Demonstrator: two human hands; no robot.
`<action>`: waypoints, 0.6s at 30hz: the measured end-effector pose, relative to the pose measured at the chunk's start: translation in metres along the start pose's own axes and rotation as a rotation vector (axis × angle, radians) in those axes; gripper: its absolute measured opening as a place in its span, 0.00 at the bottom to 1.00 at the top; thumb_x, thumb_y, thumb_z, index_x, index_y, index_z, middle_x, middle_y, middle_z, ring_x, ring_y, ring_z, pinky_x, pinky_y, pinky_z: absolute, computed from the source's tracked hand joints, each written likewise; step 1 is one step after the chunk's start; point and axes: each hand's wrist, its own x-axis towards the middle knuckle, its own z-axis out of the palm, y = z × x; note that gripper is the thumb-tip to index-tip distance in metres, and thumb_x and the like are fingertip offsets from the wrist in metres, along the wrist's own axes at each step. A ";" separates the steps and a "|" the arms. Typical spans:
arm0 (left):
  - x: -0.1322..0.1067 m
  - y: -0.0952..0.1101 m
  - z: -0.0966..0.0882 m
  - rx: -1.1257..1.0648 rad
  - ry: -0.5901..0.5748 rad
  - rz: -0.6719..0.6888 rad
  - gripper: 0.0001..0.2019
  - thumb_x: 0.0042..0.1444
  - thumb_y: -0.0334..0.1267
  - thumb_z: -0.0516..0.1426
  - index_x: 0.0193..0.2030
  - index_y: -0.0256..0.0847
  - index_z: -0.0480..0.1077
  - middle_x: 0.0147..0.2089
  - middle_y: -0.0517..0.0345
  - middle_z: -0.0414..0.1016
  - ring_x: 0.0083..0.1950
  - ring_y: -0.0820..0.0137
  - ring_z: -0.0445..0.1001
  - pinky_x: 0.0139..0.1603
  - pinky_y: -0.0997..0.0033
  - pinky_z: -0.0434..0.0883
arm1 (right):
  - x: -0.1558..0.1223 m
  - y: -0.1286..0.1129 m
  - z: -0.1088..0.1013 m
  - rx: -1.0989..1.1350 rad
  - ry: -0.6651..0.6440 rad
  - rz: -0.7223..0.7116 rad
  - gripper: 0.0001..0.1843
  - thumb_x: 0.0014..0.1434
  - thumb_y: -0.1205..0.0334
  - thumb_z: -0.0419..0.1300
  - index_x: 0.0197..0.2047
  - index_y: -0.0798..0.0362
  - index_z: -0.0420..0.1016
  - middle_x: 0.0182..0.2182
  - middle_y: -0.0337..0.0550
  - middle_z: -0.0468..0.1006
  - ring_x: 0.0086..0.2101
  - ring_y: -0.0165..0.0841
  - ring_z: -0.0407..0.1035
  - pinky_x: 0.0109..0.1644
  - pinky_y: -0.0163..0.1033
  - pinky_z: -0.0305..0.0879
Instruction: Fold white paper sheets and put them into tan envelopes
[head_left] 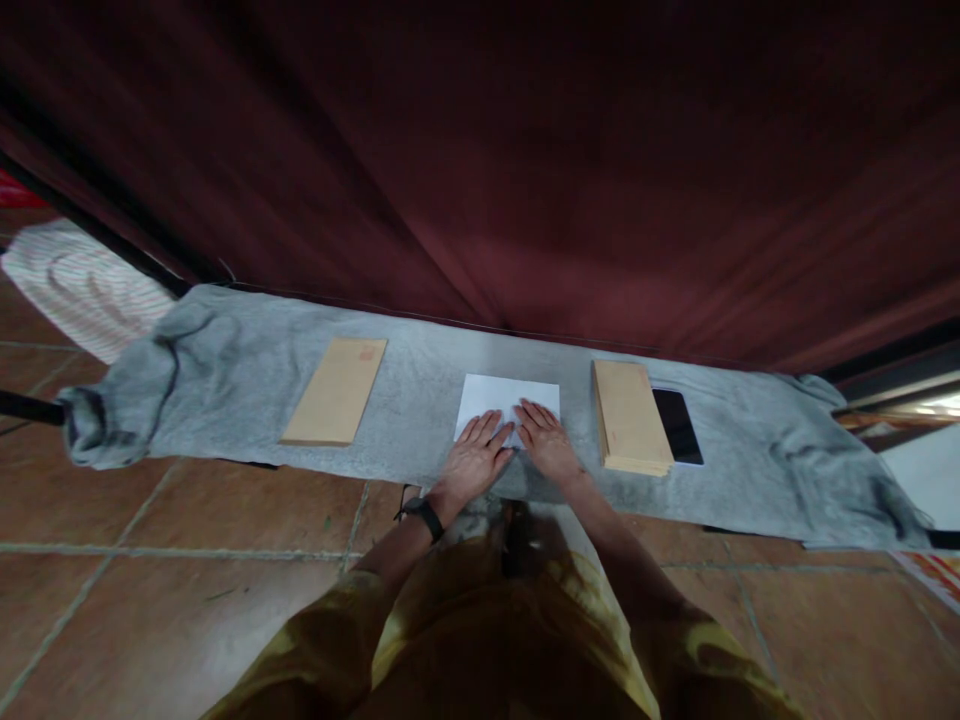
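Observation:
A white sheet of paper (491,388) lies on the grey cloth in front of me, its near edge partly covered by my hands. My left hand (476,457) rests flat on its left part, fingers stretched out, a dark watch on the wrist. On the right part of the paper lies my right hand (547,443), also flat with fingers extended. The two thumbs come close together near the paper's near edge. To the left is a brown envelope (335,392) with a small reddish mark. A stack of brown envelopes (631,412) sits to the right.
A dark-screened phone (680,428) lies beside the stack, partly under it. The grey cloth (420,400) covers a long narrow surface, bunched at both ends. Behind it hangs a dark red fabric (495,200). Tiled floor (247,510) shows below, and a striped cloth (90,285) at left.

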 end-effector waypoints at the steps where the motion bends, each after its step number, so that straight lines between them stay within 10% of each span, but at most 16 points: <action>1: 0.000 0.000 0.000 -0.002 0.001 -0.001 0.25 0.72 0.47 0.48 0.71 0.42 0.62 0.75 0.45 0.58 0.77 0.58 0.55 0.76 0.49 0.55 | 0.005 0.003 0.001 -0.004 0.001 0.007 0.24 0.74 0.59 0.46 0.68 0.54 0.67 0.68 0.49 0.66 0.68 0.40 0.59 0.71 0.52 0.58; 18: 0.001 0.000 0.000 0.028 -0.005 -0.009 0.26 0.72 0.48 0.49 0.71 0.41 0.62 0.76 0.44 0.58 0.77 0.57 0.55 0.76 0.51 0.55 | 0.036 -0.001 0.016 -0.029 0.055 0.113 0.25 0.74 0.60 0.45 0.70 0.55 0.65 0.70 0.51 0.64 0.68 0.42 0.57 0.73 0.52 0.51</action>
